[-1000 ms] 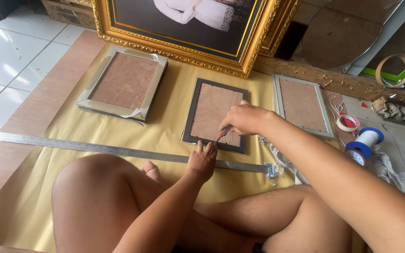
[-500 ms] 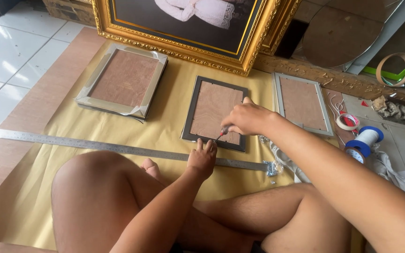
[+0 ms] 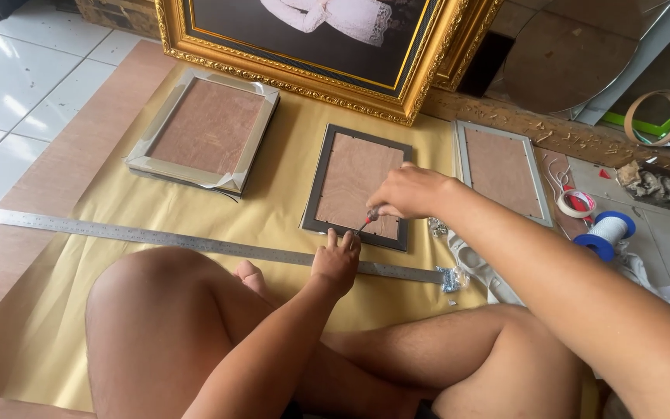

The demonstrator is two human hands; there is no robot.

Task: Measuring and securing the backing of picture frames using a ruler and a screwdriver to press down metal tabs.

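Dark frame (image 3: 316, 186) (face down), hands at near edge, screwdriver (image 3: 365, 223)

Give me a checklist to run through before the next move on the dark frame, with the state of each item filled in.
1. Right hand grips the tool: ok, fingers closed around the red handle.
2. Tool tip sits on the dark frame's lower edge: ok, though the exact contact spot is too small to see.
3. Left hand steadies the frame: ok, fingertips press at its bottom edge, over the ruler.
4. Frame lies flat, back side up, on the yellow sheet: ok.
5. Spare hardware within reach: ok, a small bag lies by the ruler's end.
6. Backing board fully seated: cannot tell.
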